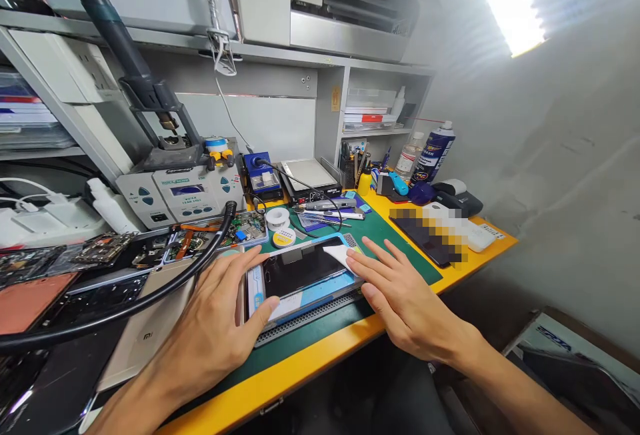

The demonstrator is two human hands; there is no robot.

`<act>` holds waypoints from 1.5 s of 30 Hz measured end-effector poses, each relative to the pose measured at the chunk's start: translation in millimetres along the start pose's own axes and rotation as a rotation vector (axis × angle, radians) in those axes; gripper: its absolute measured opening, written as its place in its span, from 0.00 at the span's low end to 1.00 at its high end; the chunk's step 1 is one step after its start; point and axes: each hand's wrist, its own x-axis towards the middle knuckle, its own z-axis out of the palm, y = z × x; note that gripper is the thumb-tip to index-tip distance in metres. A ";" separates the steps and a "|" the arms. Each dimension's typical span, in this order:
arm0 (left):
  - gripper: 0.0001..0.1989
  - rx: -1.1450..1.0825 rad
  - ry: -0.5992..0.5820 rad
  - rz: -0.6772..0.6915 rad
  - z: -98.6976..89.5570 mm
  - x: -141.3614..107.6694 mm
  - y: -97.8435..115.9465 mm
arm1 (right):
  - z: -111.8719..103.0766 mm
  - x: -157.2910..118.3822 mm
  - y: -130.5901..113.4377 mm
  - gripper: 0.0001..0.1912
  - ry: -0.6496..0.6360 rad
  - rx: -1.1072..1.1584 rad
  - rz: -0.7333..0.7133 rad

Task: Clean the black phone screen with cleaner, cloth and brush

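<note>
1. The yellow-edged bench [280,383] runs away from the person to the right. A green mat [400,260] covers its working area, and opened phone parts [100,249] lie along the left side.
2. A hot-air rework station [187,195] stands at the back left. Its black hose [120,308] crosses the bench in front of the left hand's wrist side and does not touch the phone.
3. A blue fixture [320,305] sits on the mat, directly ahead of the person and between both hands. Its long axis runs left to right across the view, rising slightly to the right.
4. The phone [297,269] lies flat in this fixture, dark glass facing up. Its long axis appears to match the fixture's, with one end toward each hand, though the wide lens makes this less certain.
5. The left hand [200,335] is at the phone's left end, its thumb on the fixture's near edge and its fingers past the far-left corner. Whether it is gripping cannot be determined.
6. The right hand [405,298] is the nearer to the phone's right end. Its fingers [373,255] are spread apart and lie flat, not clamped.
7. A white card [336,255] sits at the phone's right end, just under those fingertips.
</note>
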 end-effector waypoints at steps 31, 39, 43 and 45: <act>0.29 -0.014 0.008 0.008 3.7 -1.1 -8.2 | 20.5 19.2 -63.8 0.25 0.076 0.042 -0.028; 0.29 -0.008 0.013 -0.011 2.6 -1.3 -6.7 | 12.8 -4.5 -19.2 0.23 0.127 -0.140 0.074; 0.29 -0.021 0.006 -0.012 2.1 -1.0 -6.5 | 10.5 -3.9 -15.5 0.23 0.121 -0.100 0.082; 0.29 -0.022 0.000 -0.019 1.9 -0.3 -5.8 | 9.5 -0.1 -14.1 0.22 0.125 -0.070 0.094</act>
